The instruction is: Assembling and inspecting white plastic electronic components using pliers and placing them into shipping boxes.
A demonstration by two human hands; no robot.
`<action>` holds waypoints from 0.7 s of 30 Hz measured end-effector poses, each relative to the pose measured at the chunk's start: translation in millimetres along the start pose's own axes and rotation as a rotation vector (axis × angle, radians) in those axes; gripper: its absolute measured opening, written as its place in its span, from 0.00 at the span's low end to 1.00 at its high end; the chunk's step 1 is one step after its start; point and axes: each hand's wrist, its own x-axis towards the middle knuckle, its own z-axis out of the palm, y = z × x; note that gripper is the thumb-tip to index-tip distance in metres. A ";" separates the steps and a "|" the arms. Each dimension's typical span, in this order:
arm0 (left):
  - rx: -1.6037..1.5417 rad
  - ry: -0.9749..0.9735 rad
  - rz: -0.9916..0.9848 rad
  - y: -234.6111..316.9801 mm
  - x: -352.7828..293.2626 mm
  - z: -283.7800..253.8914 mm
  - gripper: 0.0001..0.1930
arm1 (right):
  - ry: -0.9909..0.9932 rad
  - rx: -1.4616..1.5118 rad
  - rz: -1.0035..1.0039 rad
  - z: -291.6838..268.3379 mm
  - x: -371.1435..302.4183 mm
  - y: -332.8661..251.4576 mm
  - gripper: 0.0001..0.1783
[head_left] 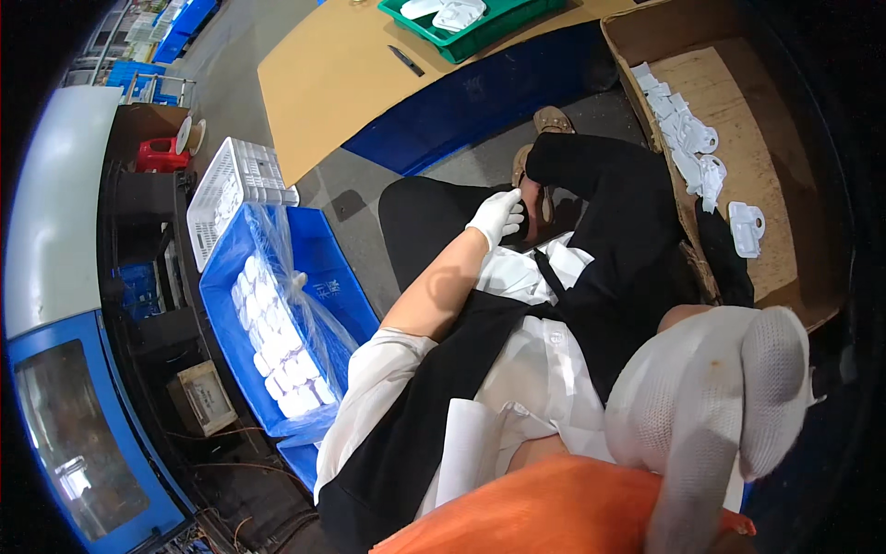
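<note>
In a white glove, my left hand [498, 220] hovers above my lap, its fingers curled; whatever may be inside them is hidden. Much closer to the camera is my right hand [706, 397], in a white knitted glove. One finger reaches down over an orange cloth-like piece [544, 508] along the lower edge, while the other fingers are bent. What that hand grips, if anything, cannot be made out. White cloth [531, 274] shows at my lap between the dark clothes.
A blue crate [346, 305] lined with clear plastic holds stacked white parts, beside a white basket [268, 175]. A tan table [323, 83] bears a pen-like tool [406, 61] and a green tray [503, 37]. White plastic parts [746, 229] lie in a cardboard box [784, 175]. A machine [78, 434] stands left.
</note>
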 end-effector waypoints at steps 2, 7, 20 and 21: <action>-0.050 0.051 0.010 -0.4 0.0 -3.8 0.17 | -0.101 0.044 -0.148 -16.6 60.0 43.1 0.18; -0.062 -0.012 -0.017 -0.1 3.9 3.0 0.23 | 0.357 -0.138 -0.558 -31.6 13.5 3.6 0.19; 0.073 0.008 -0.105 -2.5 12.4 7.9 0.26 | 2.603 -1.269 0.841 -65.9 -377.4 -41.6 0.20; 0.055 0.057 -0.096 -2.9 6.6 -10.0 0.27 | 2.573 -1.228 1.059 -83.9 -345.6 -33.6 0.23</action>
